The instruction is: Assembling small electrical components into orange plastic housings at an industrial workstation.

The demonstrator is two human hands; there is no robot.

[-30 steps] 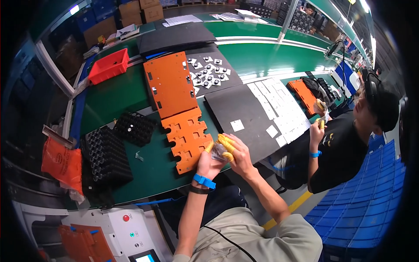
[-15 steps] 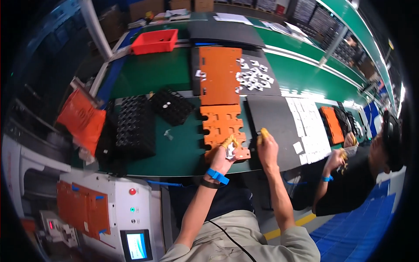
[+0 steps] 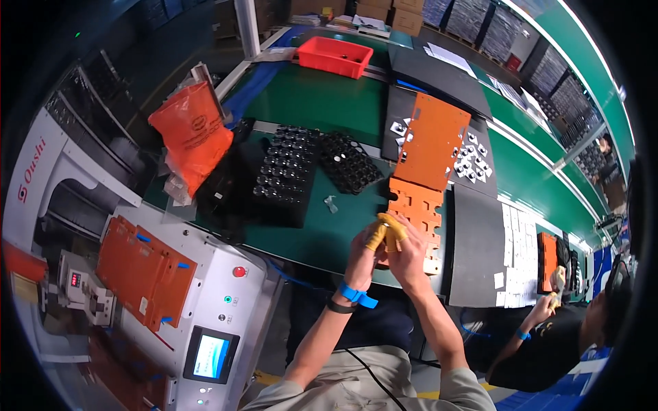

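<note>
My left hand [image 3: 362,259] and my right hand [image 3: 407,259] meet in front of me, yellow covers on their fingertips. Both are closed, fingers pinched together around something small that they mostly hide. Under and beyond them lies an orange notched fixture [image 3: 415,197], its near end partly covered by my right hand. A flat orange plate [image 3: 433,140] adjoins its far end. Several small white pieces with dark centres [image 3: 471,159] are scattered right of the plate, and a few more [image 3: 398,128] sit on its left.
Left on the green bench are a black block with round cells [image 3: 284,168], a black tray [image 3: 348,162] and a small clear piece [image 3: 331,203]. A red bin [image 3: 334,57] stands at the back. White sheets [image 3: 519,260] lie right; a co-worker's hand [image 3: 543,309] is beyond. A control panel [image 3: 211,356] stands lower left.
My right hand has come left from the dark mat to join my left hand. The white piece seen in my left hand is now hidden. The whole view has swung left.
</note>
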